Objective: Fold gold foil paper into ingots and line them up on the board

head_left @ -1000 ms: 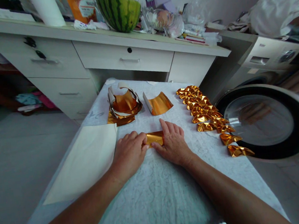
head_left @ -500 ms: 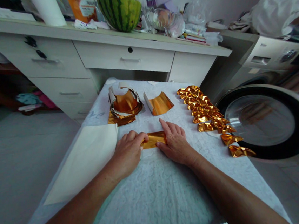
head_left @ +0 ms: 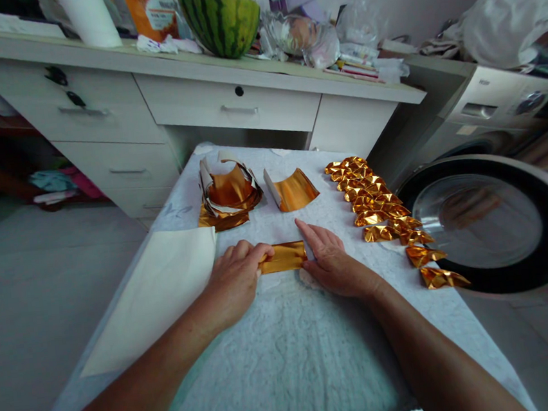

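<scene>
A flat folded strip of gold foil paper lies on the cloth-covered table in front of me. My left hand grips its left end, thumb on top. At its right end rests my right hand, fingers stretched out, thumb close to the strip's lower right corner. Behind the strip stands a curled sheet of gold foil paper. Left of that sheet is a pile of curled gold sheets with whitish backs. Several folded gold foil ingots form rows along the table's right side.
A large cream paper sheet covers the table's left part. Beyond the table, a white drawer desk carries a cut watermelon and clutter. The open round door of a washing machine reaches the table's right edge.
My right hand has slid to the right, off the strip's top, baring its right end. The left hand keeps its place.
</scene>
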`<state>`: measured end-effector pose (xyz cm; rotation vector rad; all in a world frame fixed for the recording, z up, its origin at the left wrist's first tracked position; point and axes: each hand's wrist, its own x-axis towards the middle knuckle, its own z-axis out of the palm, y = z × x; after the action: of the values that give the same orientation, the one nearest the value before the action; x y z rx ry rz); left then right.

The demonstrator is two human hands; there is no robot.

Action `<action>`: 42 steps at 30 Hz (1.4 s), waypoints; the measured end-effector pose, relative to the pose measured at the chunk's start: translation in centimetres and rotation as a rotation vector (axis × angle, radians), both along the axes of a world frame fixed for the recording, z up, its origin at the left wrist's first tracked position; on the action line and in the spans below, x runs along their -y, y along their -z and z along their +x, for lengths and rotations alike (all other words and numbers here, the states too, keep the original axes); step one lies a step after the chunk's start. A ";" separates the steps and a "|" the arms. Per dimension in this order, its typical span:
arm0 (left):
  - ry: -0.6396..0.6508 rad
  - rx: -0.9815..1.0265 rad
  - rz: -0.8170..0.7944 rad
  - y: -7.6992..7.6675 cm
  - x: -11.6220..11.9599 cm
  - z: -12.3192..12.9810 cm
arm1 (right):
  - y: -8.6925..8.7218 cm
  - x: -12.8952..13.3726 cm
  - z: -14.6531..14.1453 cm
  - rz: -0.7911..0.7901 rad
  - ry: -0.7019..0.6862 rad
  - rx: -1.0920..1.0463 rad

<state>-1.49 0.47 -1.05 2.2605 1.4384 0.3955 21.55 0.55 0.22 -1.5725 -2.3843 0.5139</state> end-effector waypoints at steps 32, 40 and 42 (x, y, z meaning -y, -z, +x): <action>-0.098 0.090 0.124 0.2 0.1 0.3 | -0.4 -0.2 0.0 0.087 -0.072 -0.095; -0.077 0.135 0.078 -0.2 0.1 0.3 | -0.7 -0.3 0.0 0.074 -0.085 -0.087; -0.065 0.151 0.070 -0.4 0.1 0.3 | -0.7 -0.3 0.1 0.080 -0.090 -0.090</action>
<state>-1.24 0.38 -0.66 2.1899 1.4430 0.6319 21.68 0.81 0.90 -1.3839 -2.3855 0.4898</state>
